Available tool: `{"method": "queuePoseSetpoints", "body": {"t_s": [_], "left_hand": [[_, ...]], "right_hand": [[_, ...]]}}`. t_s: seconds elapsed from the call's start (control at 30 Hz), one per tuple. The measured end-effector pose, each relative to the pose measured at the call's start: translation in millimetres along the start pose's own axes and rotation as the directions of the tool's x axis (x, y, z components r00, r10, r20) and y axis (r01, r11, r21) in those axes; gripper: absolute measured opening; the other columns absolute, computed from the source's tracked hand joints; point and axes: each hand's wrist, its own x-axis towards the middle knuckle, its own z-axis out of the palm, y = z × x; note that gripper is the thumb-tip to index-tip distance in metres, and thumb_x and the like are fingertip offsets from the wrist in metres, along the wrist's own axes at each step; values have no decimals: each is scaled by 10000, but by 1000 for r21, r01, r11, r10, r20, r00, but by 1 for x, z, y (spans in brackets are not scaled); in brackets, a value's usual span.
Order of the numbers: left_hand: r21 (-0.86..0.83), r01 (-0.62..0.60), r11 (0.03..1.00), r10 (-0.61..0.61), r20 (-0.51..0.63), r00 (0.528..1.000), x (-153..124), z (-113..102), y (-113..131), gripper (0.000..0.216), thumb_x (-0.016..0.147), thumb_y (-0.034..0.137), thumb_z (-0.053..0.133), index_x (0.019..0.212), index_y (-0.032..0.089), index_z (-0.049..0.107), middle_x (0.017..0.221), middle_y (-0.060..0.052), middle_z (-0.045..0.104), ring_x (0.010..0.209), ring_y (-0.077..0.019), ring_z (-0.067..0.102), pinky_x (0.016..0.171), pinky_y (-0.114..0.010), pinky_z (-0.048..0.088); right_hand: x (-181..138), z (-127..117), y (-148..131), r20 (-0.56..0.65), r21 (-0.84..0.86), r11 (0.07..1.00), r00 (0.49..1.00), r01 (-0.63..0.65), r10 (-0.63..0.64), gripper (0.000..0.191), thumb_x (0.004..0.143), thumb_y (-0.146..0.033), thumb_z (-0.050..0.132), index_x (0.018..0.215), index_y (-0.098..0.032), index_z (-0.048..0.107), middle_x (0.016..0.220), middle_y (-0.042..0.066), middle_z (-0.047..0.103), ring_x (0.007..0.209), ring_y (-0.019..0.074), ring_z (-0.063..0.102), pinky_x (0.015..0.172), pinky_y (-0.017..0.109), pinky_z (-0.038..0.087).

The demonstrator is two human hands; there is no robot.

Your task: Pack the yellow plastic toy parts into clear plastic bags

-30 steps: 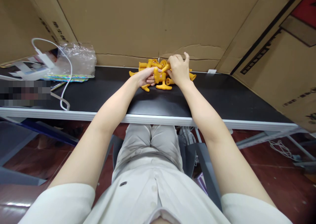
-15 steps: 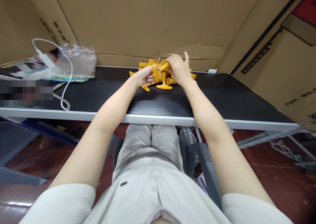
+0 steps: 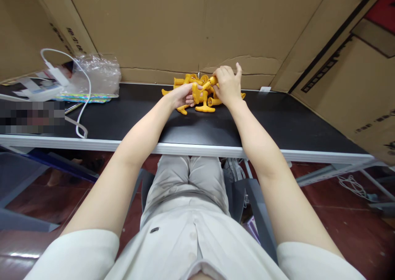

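My left hand [image 3: 184, 96] is closed around the crossbar of a yellow plastic T-handle [image 3: 196, 94]. Its shaft points up and right. At the shaft's far end, my right hand [image 3: 228, 84] pinches a yellow cylindrical sleeve [image 3: 213, 80], with one finger raised. Whether shaft and sleeve are joined is too small to tell. Under and around both hands lies a pile of similar yellow parts, among them a T-handle [image 3: 205, 107] near the front and a hollow tube [image 3: 211, 102]. The hands hide some of the pile.
The black tabletop [image 3: 277, 123] has a silver front edge and cardboard walls [image 3: 173, 29] behind and beside it. At left lie a clear plastic bag [image 3: 98, 74], a white cable [image 3: 90, 86] and a blurred-out item. A small white piece [image 3: 265, 89] sits at the back right.
My right hand has shifted slightly right with the sleeve, and more of the yellow shaft shows between the hands. My left hand has barely moved, keeping its hold on the T-handle.
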Motion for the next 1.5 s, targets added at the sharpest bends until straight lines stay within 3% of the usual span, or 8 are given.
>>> {"method": "queuePoseSetpoints", "body": {"t_s": [0.4, 0.63, 0.8, 0.97, 1.37, 1.5], "left_hand": [[21, 5, 1000, -6, 15, 1000, 3, -3, -1, 409, 987, 305, 634, 620, 240, 464, 355, 70, 259, 312, -101, 236, 360, -177, 332], [-16, -2, 1000, 2, -4, 1000, 2, -2, 0, 433, 969, 279, 644, 610, 248, 404, 361, 78, 245, 306, -98, 253, 369, -189, 342], [-42, -6, 999, 5, -18, 1000, 0, 0, 1, 450, 980, 295, 653, 606, 250, 407, 366, 85, 242, 296, -97, 271, 360, -200, 335], [-46, 0, 999, 0, -17, 1000, 2, -3, 0, 480, 999, 323, 656, 603, 248, 395, 367, 81, 268, 292, -86, 266, 359, -188, 331], [-33, 20, 999, -18, 34, 999, 4, -5, -2, 451, 1006, 316, 631, 612, 240, 425, 366, 77, 280, 288, -91, 260, 354, -179, 327], [-98, 52, 994, -41, 117, 992, 8, -8, -4, 421, 1013, 325, 630, 645, 241, 445, 369, 97, 279, 282, -91, 253, 349, -173, 340]], "right_hand": [[2, 13, 9, -64, -10, 1000, 998, -2, 1, 454, 1014, -218, 390, 1378, -224, 662, 1376, 176, 731, 1419, 386, 609, 1374, 727, 209], [0, -1, 0, 27, -74, 995, 997, -71, 73, 434, 1033, -230, 417, 1399, -206, 650, 1396, 185, 720, 1418, 372, 621, 1388, 678, 229], [-3, -4, 1, -3, -2, 1000, 1000, 26, -26, 456, 1069, -290, 444, 1475, -242, 646, 1483, 177, 707, 1440, 384, 607, 1367, 735, 218], [-4, -4, 2, 46, 34, 998, 998, 52, -53, 511, 1045, -234, 433, 1504, -256, 657, 1540, 168, 686, 1491, 381, 581, 1362, 749, 205], [-2, -2, 4, 30, 3, 999, 998, 51, -51, 466, 1031, -194, 416, 1415, -256, 672, 1532, 157, 692, 1528, 369, 559, 1383, 738, 200], [-2, -7, -1, 46, 36, 999, 999, 12, -13, 437, 998, -190, 462, 1378, -251, 670, 1530, 156, 693, 1534, 393, 552, 1394, 732, 180]]}}
